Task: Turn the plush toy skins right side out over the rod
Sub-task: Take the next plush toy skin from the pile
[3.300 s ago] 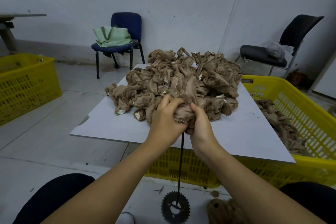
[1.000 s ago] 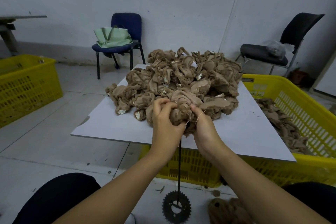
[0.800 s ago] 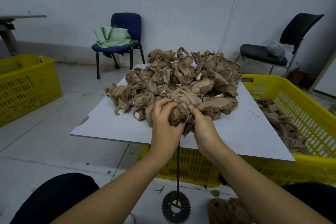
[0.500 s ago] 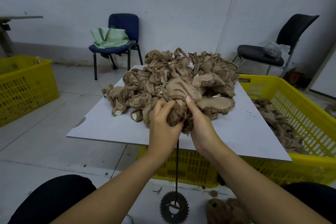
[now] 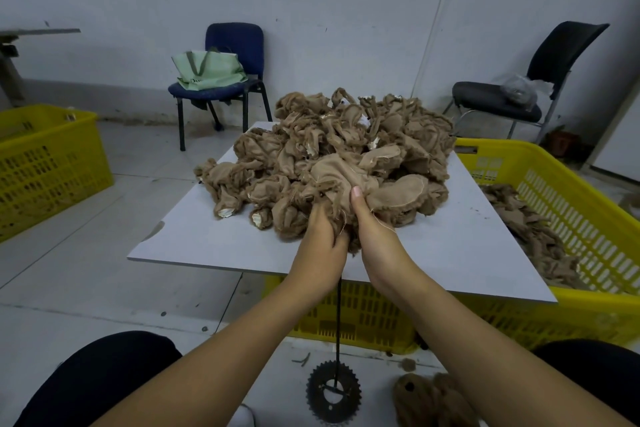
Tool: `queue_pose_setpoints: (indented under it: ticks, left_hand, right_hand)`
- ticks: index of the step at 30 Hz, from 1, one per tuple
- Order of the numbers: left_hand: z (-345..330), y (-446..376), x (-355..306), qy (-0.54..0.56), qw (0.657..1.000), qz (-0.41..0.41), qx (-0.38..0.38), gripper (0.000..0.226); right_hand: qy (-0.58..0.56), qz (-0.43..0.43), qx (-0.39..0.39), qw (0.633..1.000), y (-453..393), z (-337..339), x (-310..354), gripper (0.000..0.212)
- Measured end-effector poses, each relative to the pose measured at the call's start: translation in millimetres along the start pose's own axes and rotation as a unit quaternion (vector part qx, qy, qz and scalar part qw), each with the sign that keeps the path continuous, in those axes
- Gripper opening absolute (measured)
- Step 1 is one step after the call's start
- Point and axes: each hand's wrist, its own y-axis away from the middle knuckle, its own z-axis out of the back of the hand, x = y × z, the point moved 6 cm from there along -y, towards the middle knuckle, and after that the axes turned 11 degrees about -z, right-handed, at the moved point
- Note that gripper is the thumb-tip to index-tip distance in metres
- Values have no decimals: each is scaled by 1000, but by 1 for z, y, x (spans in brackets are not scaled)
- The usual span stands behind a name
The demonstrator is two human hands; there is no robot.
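Head view: both hands [image 5: 322, 236] grip skin [image 5: 343, 177]; bag [image 5: 207, 69] lettering unreadable.

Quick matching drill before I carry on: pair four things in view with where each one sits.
Things:
1. green bag
2. toothed wheel
3. clear plastic bag
4. pile of skins

Places:
A. on the white board
B. on the black chair
C. on the blue chair
D. on the floor, at the rod's foot

Pairs: 1-C, 2-D, 3-B, 4-A

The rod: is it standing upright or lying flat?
Upright. The rod rises from a toothed disc on the floor to the hands.
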Motion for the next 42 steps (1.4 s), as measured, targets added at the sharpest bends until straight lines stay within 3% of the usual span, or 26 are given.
queue_pose_setpoints:
  ticks: [2,5,10,12,15,17,20,23,25,32,34,37,39,42]
  left_hand:
    - [-5,1,-1,36,999,2,12,54]
    - [-10,5,-1,55,998,28,26,58]
    - [-5,8,13,-44,988,109,96,62]
    - [5,5,6,30,992,123,20,60]
    - [32,7,-1,168,957,126,-199,44]
    - [53,5,-14,66,964,22,-255,39]
    - [55,-4,-36,-150,964,-146,-163,37]
    - [34,-5,-28,-152,979,-127,-39,29]
    - [29,-5,-22,-116,988,-104,-12,29]
    - [34,-5,-22,-107,990,-83,-35,14]
    - [34,-5,-23,-119,988,-86,-38,20]
    - [35,-5,-26,-119,987,-103,-40,25]
    - [36,-2,-32,-151,979,-128,-55,26]
    - [41,-2,-39,-247,951,-161,-88,25]
  right_hand:
    - [20,11,15,1000,2,-1,-1,29]
    - [61,53,34,996,3,0,-1,53]
    - [97,100,44,989,4,4,-1,42]
    - [113,110,33,987,4,6,-3,44]
    - [176,85,21,980,4,9,-11,62]
    - [192,54,21,980,1,11,-13,64]
    - [201,79,46,975,-2,8,-5,27]
    - [197,116,55,972,0,7,1,11]
    - [194,126,59,971,1,6,3,21]
    - [175,67,46,981,1,7,3,43]
    - [129,30,34,991,-2,9,1,42]
    - [78,35,81,993,-3,4,3,33]
    - [91,28,70,993,-3,2,0,45]
    - [86,-10,10,996,-8,6,-8,40]
